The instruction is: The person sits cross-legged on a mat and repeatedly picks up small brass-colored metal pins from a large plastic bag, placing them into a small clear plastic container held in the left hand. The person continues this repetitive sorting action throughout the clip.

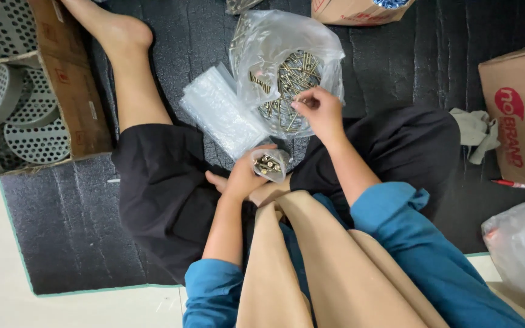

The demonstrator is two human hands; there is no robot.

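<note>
Left hand: closed around small clear bag of brass screws, above lap | Right hand: fingertips pinching screws in large clear bag on dark mat | Brown carton, red label, far right.

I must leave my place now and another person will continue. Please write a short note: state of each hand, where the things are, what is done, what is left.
Left hand: holds a small clear bag, open at the top, with a few brass-coloured screws inside.
Right hand: fingertips pinched in the pile of screws inside the big open plastic bag on the dark mat.
Stack of empty small bags: on the mat, left of the big bag.
Done: some screws are already in the small bag.
Left: many loose screws in the big bag; the small bag is not closed.
</note>
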